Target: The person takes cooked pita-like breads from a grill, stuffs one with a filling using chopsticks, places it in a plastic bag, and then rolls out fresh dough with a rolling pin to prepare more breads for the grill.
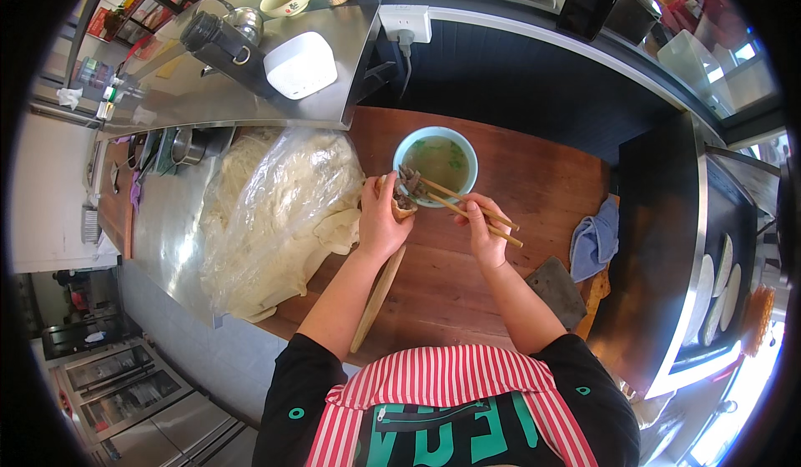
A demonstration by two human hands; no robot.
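My left hand [383,220] grips a browned flatbread [402,211] stuffed with meat, at the lower left rim of a light blue bowl [474,154]. Inside the bowl is a clear broth [432,157] with chopped green herbs floating on it. My right hand [483,221] holds a pair of wooden chopsticks [452,199], whose tips meet dark sliced meat [411,181] at the bread's opening. Part of the bread is hidden behind my left fingers. Below my left wrist, a wooden rolling pin [379,298] lies on the brown wooden table [532,166].
Dough [281,229] under clear plastic covers the table's left side. At right lie a metal cleaver blade [557,292] and a blue cloth [593,238]; beyond stands a griddle with several pale flatbreads [719,292]. A steel shelf [313,107] holds a black flask [222,51] and white router-like box [300,66].
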